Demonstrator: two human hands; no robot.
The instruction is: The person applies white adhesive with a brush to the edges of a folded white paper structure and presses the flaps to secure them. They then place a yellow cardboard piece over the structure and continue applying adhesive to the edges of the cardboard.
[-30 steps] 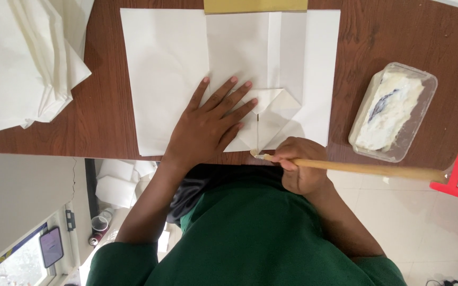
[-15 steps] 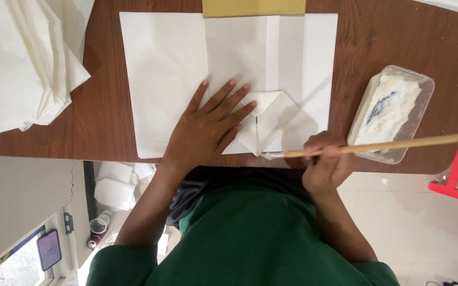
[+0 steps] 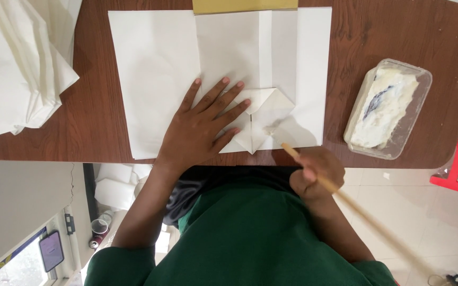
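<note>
While left hand (image 3: pixel 200 130) presses flat, white folded paper (image 3: pixel 263 119) (creased), right hand (image 3: pixel 316 172) gripping brush (image 3: pixel 314 172).

2 hands (image 3: pixel 202 132), 1 brush (image 3: pixel 314 172), 1 paste tub (image 3: pixel 388 108), 1 paper stack (image 3: pixel 17 69).

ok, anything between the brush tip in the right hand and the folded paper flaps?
Nothing visible. The right hand holds the brush, whose tip sits at the folded flaps. The left hand presses flat on the paper beside the flaps, to the side of the brush's path, not across it.
</note>
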